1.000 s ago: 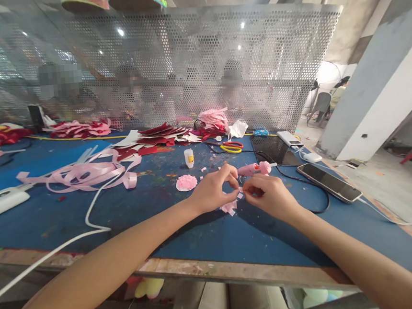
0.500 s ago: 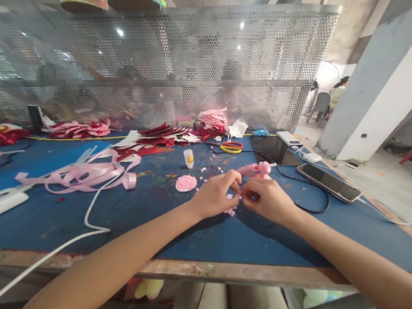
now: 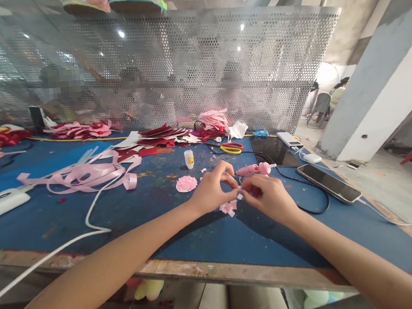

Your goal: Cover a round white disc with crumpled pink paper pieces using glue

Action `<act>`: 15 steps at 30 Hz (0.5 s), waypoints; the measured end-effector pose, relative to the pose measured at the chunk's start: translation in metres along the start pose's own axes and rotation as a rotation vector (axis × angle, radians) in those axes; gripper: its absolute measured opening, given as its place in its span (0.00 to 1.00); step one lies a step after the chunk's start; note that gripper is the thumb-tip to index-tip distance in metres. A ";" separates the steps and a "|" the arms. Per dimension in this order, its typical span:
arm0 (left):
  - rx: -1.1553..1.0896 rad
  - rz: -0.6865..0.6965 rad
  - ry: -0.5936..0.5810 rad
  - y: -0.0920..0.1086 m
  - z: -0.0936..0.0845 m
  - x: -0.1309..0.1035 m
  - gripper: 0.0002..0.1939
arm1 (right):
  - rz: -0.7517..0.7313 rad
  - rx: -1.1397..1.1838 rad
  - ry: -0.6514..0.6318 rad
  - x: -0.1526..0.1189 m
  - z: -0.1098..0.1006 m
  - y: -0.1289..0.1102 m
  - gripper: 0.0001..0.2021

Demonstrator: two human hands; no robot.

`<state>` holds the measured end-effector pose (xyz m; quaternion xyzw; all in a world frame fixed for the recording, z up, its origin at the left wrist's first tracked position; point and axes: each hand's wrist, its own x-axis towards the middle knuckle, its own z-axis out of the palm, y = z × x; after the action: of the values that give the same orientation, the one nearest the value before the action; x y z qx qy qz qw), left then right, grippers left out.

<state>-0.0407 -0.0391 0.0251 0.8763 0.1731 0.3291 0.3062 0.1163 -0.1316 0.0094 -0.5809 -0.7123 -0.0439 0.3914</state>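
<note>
My left hand (image 3: 214, 188) and my right hand (image 3: 269, 196) meet fingertip to fingertip over the blue table. Both pinch what looks like a small pink ribbon piece (image 3: 240, 189), partly covered by the fingers. Just below the left fingers lie several cut pink ribbon pieces (image 3: 228, 208). A pink glue gun (image 3: 253, 170) rests right behind the right hand. Left of the left hand is a round white disc covered with pink bits (image 3: 186, 183), and behind it stands a small translucent bottle (image 3: 189, 159) with a yellow label.
Pink ribbon (image 3: 85, 177) lies loose at left, beside a white cable (image 3: 89, 217). Scissors (image 3: 231, 148) and red and white sheets (image 3: 154, 140) lie toward the back. A phone (image 3: 329, 183) is at right, near a black cable. A perforated metal screen (image 3: 198, 68) stands behind.
My left fingers have risen and arched a little, uncovering more of the cut pink ribbon pieces beneath. My right hand stays nearly in place, and the fingertips still meet.
</note>
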 end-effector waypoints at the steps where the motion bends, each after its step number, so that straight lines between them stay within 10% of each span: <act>1: 0.002 0.001 0.004 -0.001 0.000 0.000 0.18 | 0.003 0.009 -0.010 0.000 -0.001 0.000 0.05; 15: 0.002 -0.015 -0.046 -0.001 0.000 -0.001 0.17 | -0.048 0.003 -0.001 0.000 0.001 0.003 0.06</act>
<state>-0.0413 -0.0383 0.0240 0.8827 0.1730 0.3063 0.3115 0.1182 -0.1303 0.0074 -0.5631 -0.7264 -0.0518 0.3906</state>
